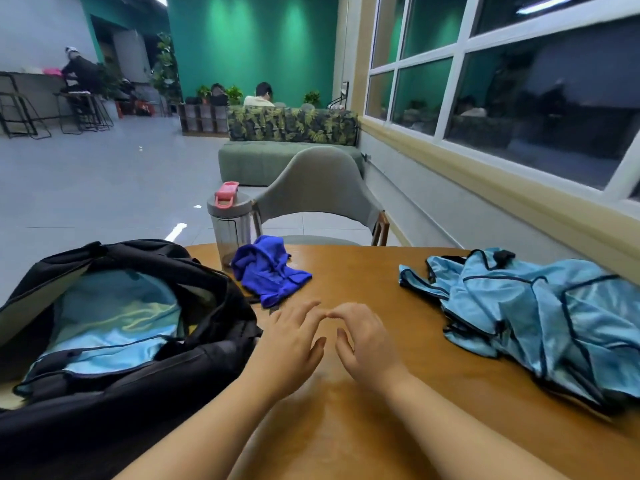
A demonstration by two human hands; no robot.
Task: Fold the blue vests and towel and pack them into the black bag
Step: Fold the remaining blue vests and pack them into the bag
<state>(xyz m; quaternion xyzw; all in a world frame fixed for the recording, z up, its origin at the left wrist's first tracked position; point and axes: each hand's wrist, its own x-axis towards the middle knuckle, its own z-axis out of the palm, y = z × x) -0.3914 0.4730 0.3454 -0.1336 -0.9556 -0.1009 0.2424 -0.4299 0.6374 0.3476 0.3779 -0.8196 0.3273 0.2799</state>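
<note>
The black bag (194, 362) lies open on the left of the wooden table (346, 427), with light blue folded fabric (114, 320) showing inside it. A crumpled dark blue towel (268, 271) lies just beyond the bag, near the table's far edge. A loose heap of light blue vests (540, 317) with dark trim covers the table's right side. My left hand (291, 344) and my right hand (363, 341) hover side by side over the middle of the table, fingertips nearly touching. Both have relaxed fingers and hold nothing.
A clear water bottle (230, 230) with a pink lid stands behind the towel. A grey chair (320, 192) faces me across the table. A window wall runs along the right; a green sofa and seated people are farther back.
</note>
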